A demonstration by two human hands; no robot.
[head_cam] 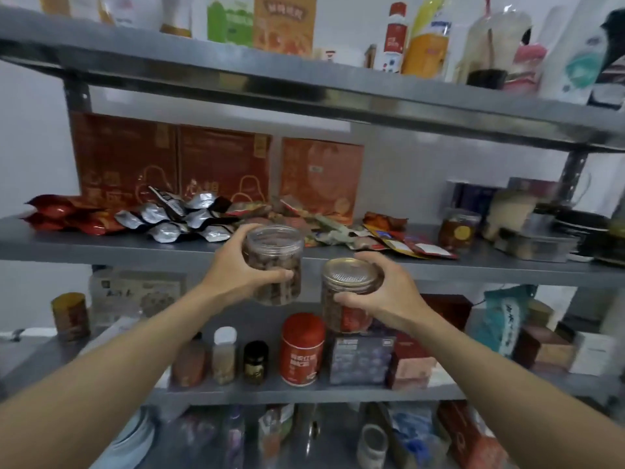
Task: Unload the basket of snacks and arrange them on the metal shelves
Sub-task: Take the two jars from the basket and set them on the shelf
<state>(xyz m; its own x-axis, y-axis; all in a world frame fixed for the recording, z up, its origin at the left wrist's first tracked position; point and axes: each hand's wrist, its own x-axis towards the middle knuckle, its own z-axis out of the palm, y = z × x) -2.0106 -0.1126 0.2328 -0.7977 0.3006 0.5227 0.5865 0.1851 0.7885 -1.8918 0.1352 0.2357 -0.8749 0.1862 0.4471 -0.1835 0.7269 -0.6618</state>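
Left hand: fingers and thumb wrapped round the side wall of the clear-lidded jar, gripping it.
Right hand: gripping the gold-lidded jar, thumb on the near wall, fingers curled over the far rim.
Task items, where: both jars are in the air in front of the metal shelves, close together but not touching. The left one is level with the middle shelf front edge, the right one a bit lower.
Basket: not in view.
Why held so: both jars are roughly upright, likely so they can go down flat on their bases. One per hand probably saves a trip.
Why this level: the middle shelf already holds the snack goods and a similar small jar at the right. The jars probably join them on the free front strip.
Why the shelf is laid out so: tall red boxes stand against the wall, with flat packets lying in front, so everything shows.
Count, jars in hand: two.
Count, red boxes: three.
Count, silver pouches: a heap, too overlapped to count.
Count, red packets: a stack at the left end; number unclear.
Count, shelf boards: three clearly seen, with more goods on a level below.
Lower shelf: one red canister stands under the hands.
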